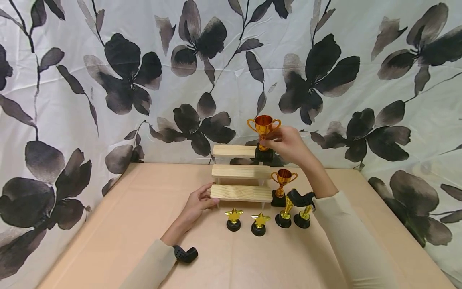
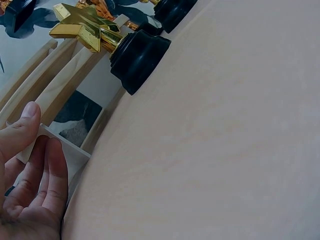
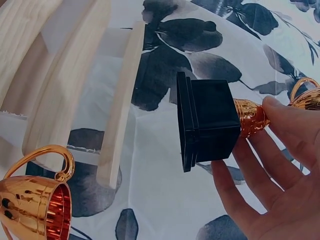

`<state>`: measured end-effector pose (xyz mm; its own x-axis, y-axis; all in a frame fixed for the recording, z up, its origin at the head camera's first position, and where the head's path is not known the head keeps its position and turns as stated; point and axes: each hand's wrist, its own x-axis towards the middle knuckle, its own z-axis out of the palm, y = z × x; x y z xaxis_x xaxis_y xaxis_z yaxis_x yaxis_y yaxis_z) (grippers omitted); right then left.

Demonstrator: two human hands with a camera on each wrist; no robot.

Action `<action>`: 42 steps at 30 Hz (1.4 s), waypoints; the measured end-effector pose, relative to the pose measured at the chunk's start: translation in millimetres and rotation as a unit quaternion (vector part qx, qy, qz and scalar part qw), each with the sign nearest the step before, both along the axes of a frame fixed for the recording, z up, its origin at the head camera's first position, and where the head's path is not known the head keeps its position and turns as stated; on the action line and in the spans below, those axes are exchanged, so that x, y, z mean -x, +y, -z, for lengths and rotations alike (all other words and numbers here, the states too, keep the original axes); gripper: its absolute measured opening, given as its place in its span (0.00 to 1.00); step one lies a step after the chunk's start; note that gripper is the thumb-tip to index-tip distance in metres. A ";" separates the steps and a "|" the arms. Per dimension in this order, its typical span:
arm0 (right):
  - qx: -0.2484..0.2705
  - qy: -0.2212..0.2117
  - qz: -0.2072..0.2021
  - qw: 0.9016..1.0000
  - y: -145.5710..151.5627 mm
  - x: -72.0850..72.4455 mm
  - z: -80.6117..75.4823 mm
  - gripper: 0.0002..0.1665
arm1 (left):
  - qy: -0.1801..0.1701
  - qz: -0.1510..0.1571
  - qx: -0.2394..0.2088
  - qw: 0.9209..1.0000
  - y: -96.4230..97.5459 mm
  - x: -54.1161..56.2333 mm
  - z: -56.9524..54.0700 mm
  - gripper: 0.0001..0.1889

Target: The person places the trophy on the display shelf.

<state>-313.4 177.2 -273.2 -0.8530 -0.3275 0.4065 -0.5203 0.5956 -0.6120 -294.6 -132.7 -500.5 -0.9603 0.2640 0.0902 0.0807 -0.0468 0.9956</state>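
Note:
A three-tier wooden display stand (image 1: 241, 171) stands on the table near the back. My left hand (image 1: 196, 204) holds the left end of its lowest shelf; in the left wrist view the thumb lies on the plank and the fingers curl by the side panel. My right hand (image 1: 286, 144) pinches the stem of an orange-gold trophy cup (image 1: 264, 125) by the right end of the top shelf. In the right wrist view its black base (image 3: 215, 120) appears apart from the top plank (image 3: 122, 110). A second trophy cup (image 1: 284, 176) stands at the stand's right side.
Two star trophies (image 1: 234, 216) (image 1: 259, 221) stand before the stand. To their right are two gold trophies with round black bases (image 1: 283, 220) (image 1: 302, 220), partly hidden by the black right wrist device (image 1: 301, 198). A floral cloth (image 1: 223, 80) hangs behind the table (image 1: 144, 208).

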 end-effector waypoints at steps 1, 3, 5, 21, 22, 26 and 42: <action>-0.002 0.000 0.000 1.000 -0.6 0.7 0.0 0.15 | 0.000 0.000 0.000 1.000 0.2 -0.3 -0.2 0.39; -0.002 -0.001 0.000 1.000 -2.2 1.9 0.0 0.15 | 0.001 0.000 0.000 1.000 0.5 -0.5 -0.4 0.39; -0.002 -0.002 -0.001 1.000 -3.5 3.4 0.4 0.15 | 0.001 -0.002 0.002 1.000 0.4 -0.6 -0.6 0.39; -0.014 -0.018 0.017 1.000 -9.6 11.0 3.0 0.15 | -0.006 0.000 0.011 1.000 0.6 -1.3 -3.2 0.39; -0.015 -0.018 0.018 1.000 -10.3 11.8 2.7 0.15 | -0.006 0.000 0.010 1.000 0.5 -1.2 -3.2 0.39; -0.015 -0.018 0.017 1.000 -13.6 15.0 1.7 0.16 | -0.008 0.000 0.007 1.000 0.2 -0.5 -2.2 0.39; -0.007 -0.027 0.004 1.000 -19.1 24.3 -2.5 0.15 | -0.005 0.005 0.008 1.000 -3.0 -3.1 -4.5 0.39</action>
<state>-337.8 158.1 -270.8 -0.8760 -0.3263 0.3551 -0.4821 0.6078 -0.6309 -291.4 -135.7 -496.0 -0.9583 0.2757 0.0758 0.0696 -0.0321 0.9971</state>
